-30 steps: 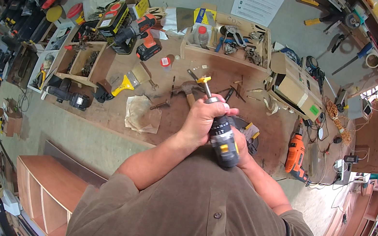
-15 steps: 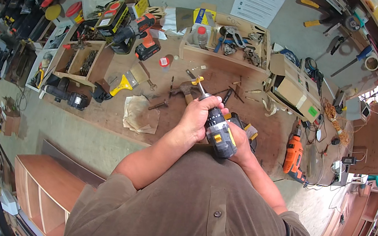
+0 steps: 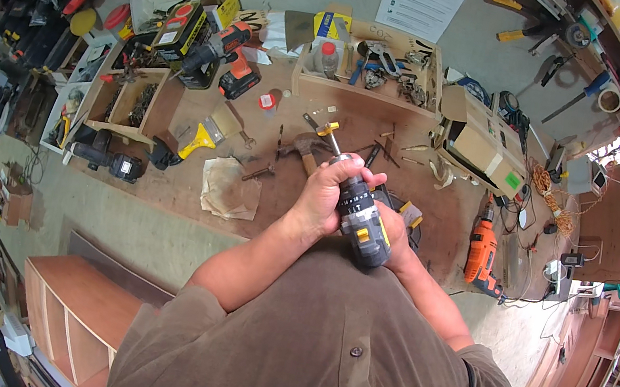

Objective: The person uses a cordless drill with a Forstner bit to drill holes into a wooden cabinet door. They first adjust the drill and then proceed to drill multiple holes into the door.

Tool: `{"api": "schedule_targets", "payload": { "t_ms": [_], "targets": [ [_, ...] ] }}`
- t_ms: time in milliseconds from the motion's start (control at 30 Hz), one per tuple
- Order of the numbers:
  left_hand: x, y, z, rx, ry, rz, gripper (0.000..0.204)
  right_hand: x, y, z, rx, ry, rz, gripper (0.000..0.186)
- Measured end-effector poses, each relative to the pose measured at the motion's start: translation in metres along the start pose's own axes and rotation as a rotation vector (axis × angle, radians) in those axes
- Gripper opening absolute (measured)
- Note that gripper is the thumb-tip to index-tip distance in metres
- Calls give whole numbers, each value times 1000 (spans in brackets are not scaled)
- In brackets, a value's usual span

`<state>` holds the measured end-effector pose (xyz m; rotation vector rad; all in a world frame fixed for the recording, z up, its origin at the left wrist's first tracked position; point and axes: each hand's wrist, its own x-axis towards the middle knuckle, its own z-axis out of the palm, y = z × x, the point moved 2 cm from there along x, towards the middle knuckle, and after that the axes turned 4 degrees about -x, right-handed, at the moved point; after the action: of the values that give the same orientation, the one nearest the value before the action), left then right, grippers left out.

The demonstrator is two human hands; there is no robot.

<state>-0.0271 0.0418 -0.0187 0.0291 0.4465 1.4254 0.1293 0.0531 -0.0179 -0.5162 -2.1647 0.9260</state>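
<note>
A black-and-grey cordless drill (image 3: 363, 232) with yellow accents is held close to my body, its front end angled away and slightly left. A yellow hole-cutting bit (image 3: 328, 129) on a silver shank sits in its chuck. My left hand (image 3: 319, 195) is closed around the chuck, thumb and fingertips at the collar. Behind the drill body, my right hand (image 3: 397, 231) wraps the handle side; most of its fingers are hidden. A claw hammer (image 3: 305, 153) lies on the workbench (image 3: 436, 204) just beyond my left hand.
An orange corded drill (image 3: 482, 251) lies at right, near an opened cardboard box (image 3: 486, 140). Far across stands a wooden tray (image 3: 372, 96) of metal parts. Leftward are a yellow-handled brush (image 3: 199, 142), an orange-black cordless drill (image 3: 227, 53) and a wooden box (image 3: 139, 100).
The drill's rear end has dropped slightly toward me and right, and its bit has shifted a little right. Both hands keep hold; the left fingers have shifted slightly at the chuck.
</note>
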Motion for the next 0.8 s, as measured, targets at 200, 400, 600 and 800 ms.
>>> {"api": "schedule_targets", "payload": {
  "t_ms": [200,400,600,800],
  "targets": [
    [-6,4,2,-17,-36,-69,26,-1,0,0,-46,0,-52,28],
    [-11,7,13,9,-52,-56,29,2,-6,-3,-90,21,-59,30],
    [-7,9,0,60,-56,-67,20,1,-6,-2,-97,31,-67,27],
    [-5,3,-3,17,-70,-30,16,-7,1,1,-25,-48,11,29]
  ]
}}
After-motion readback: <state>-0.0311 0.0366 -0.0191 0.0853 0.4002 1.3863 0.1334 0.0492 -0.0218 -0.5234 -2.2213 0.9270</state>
